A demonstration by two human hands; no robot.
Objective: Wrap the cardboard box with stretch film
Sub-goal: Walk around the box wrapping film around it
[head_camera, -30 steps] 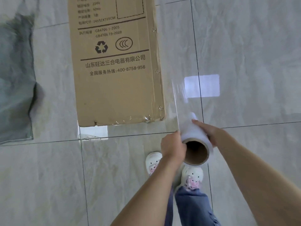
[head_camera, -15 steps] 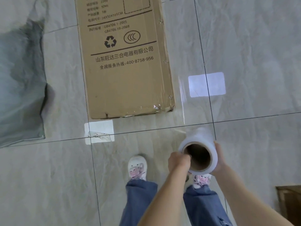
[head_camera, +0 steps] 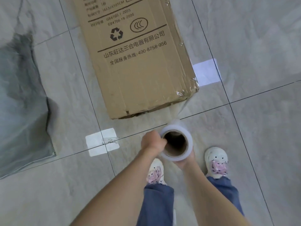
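Observation:
A long brown cardboard box with black print lies flat on the tiled floor, its near end toward me. Clear film clings to its near right corner. I hold a roll of stretch film on a cardboard core, just in front of that corner, its open end facing me. A taut strip of film runs from the roll up to the box corner. My left hand grips the roll's near rim on the left, fingers hooked into the core. My right hand holds the roll from below and behind, mostly hidden.
A grey-green bag or cloth lies on the floor at the left. My two feet in white shoes stand just behind the roll. Bright light patches reflect off the glossy tiles.
I have stepped leftward round the box's near right corner with the roll; the film strip now runs from the corner to the roll. Both hands keep their hold.

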